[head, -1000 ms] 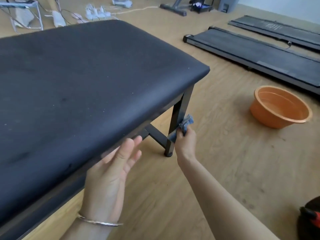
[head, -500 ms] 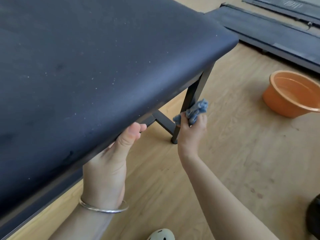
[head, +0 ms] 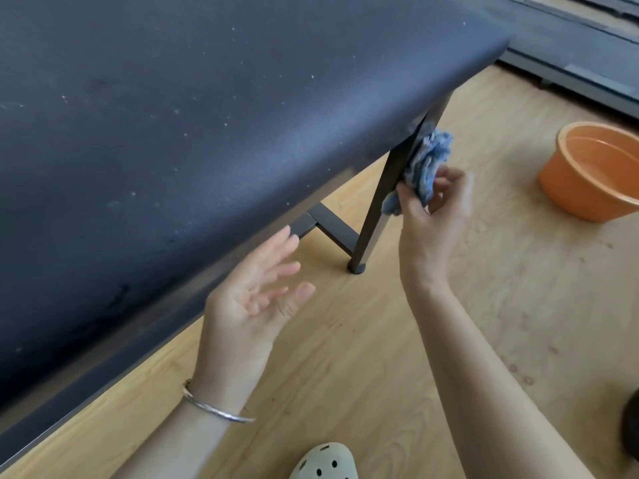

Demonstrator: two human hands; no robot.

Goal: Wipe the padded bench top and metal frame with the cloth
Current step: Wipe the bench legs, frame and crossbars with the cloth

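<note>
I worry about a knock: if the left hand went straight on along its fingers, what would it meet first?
Probably the metal crossbar under the padded bench top, just ahead of the left hand; depth is unclear, so it could pass below it.

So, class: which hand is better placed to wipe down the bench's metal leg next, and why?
The right hand: it grips the blue cloth against the leg. The left hand hangs open, holding nothing.
</note>
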